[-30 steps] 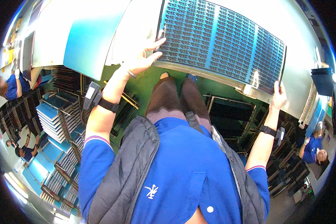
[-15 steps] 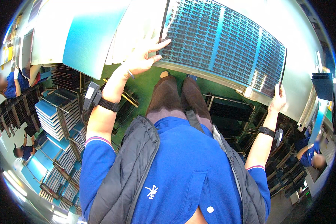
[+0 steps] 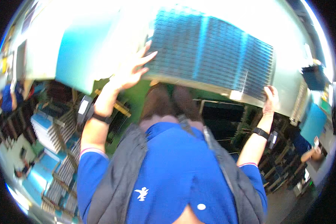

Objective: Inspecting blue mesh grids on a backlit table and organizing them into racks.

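Apparently I'm positioning the panel (image 3: 218,56), which lies over the desk (image 3: 285,95), between my two sets of fingers. My left fingers (image 3: 148,58) are spread wide at its left edge; my right fingers (image 3: 268,91) curl at its near right corner, but blur hides whether they pinch. Steady control, I judge, calls for the left ones to close in.
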`<state>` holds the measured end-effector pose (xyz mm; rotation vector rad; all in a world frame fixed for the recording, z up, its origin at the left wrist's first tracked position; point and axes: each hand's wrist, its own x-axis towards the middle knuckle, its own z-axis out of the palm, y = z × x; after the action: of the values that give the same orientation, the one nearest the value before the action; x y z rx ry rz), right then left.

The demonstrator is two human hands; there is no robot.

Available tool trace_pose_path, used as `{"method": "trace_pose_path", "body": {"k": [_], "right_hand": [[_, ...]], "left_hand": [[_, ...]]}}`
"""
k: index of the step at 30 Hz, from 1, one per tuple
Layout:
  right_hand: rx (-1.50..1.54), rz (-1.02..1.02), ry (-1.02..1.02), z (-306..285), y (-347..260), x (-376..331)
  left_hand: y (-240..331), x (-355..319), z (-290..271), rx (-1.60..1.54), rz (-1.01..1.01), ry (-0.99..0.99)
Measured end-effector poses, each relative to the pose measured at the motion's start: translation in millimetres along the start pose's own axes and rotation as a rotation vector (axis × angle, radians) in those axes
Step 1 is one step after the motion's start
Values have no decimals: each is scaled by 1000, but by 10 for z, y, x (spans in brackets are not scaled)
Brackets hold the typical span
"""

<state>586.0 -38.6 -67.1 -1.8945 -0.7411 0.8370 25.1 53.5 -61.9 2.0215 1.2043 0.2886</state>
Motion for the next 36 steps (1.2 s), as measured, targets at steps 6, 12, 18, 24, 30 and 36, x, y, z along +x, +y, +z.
{"method": "trace_pose_path", "body": {"k": [6, 12, 18, 24, 30, 36], "right_hand": [[-233, -26, -252, 194, -714, 863], [-894, -615, 2, 499, -416, 1358], [-974, -443, -1, 533, -330, 1416], [-896, -515, 4, 561, -360, 1388], [-955, -584, 22, 567, -437, 1361], [-1135, -760, 81, 721, -613, 1217]], "left_hand": [[77, 100, -21, 243, 19, -26], [171, 111, -13, 300, -27, -26], [143, 102, 40, 207, -37, -3], [211, 127, 18, 225, -55, -13], [207, 140, 23, 269, -54, -24], [390, 138, 29, 101, -96, 35]]}}
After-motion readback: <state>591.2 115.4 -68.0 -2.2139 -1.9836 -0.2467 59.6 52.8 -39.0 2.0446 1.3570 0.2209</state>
